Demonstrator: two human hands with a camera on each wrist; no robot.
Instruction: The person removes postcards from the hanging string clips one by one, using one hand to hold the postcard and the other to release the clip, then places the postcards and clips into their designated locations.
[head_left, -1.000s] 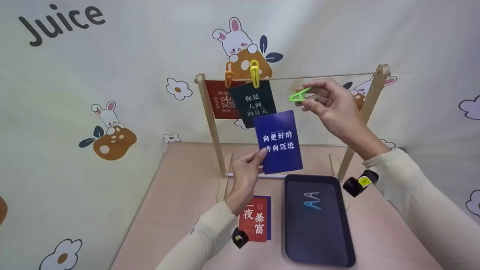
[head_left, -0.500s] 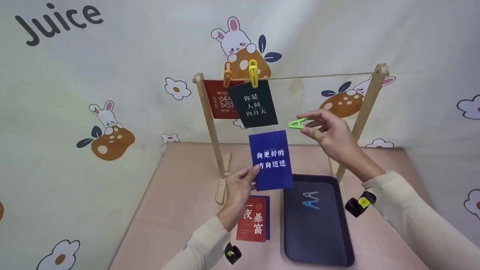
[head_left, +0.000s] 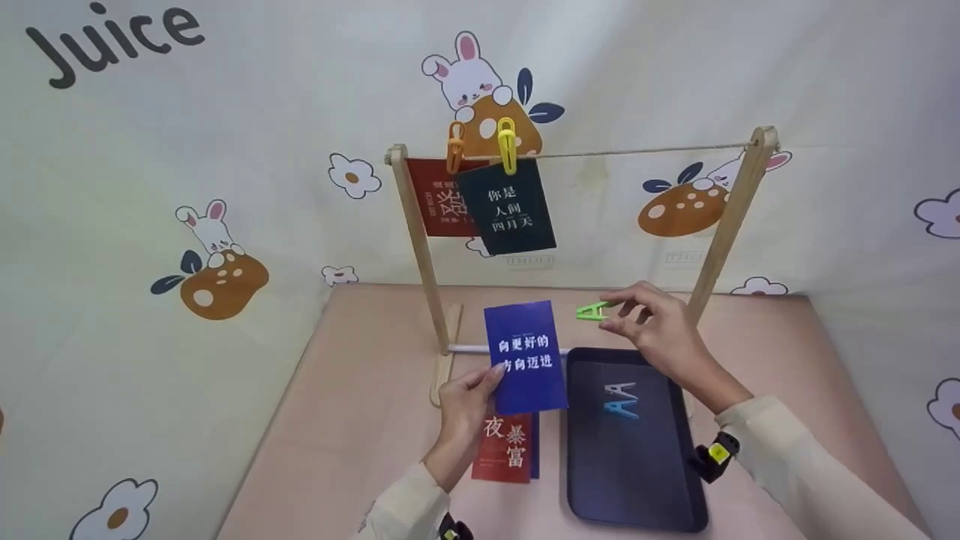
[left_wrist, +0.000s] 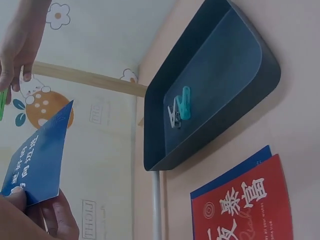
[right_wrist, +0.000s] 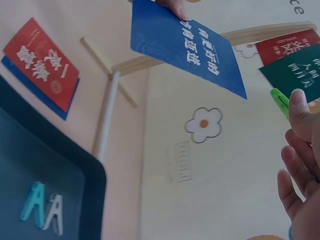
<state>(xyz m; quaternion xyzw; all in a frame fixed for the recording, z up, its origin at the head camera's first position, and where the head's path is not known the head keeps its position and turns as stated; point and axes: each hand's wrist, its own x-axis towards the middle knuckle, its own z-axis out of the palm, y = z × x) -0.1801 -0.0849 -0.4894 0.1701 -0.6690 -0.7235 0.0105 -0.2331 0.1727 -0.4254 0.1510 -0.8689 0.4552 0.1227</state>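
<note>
A blue card (head_left: 527,390) with white lettering is pinched at its left edge by my left hand (head_left: 466,397), thumb on the front. To its right, my right hand (head_left: 660,326) pinches a green clothespin (head_left: 592,312), apart from the card. Above and behind, a dark green card (head_left: 510,214) hangs from a string (head_left: 637,153) under a yellow clothespin (head_left: 507,142). It overlaps a red card (head_left: 435,199) held by an orange clothespin (head_left: 455,148). In the right wrist view the green clothespin (right_wrist: 281,102) sits between thumb and fingers.
A dark tray (head_left: 630,480) on the pink table holds a grey clothespin (head_left: 619,389) and a light blue clothespin (head_left: 621,408). Left of it lies a red card (head_left: 502,457) on a blue one, partly covered by the held card. Wooden posts (head_left: 421,259) carry the string.
Both hands have come down from near the string, the left with the blue card and the right with the green clothespin. The blue card has also shifted left and now overlaps the table cards.
</note>
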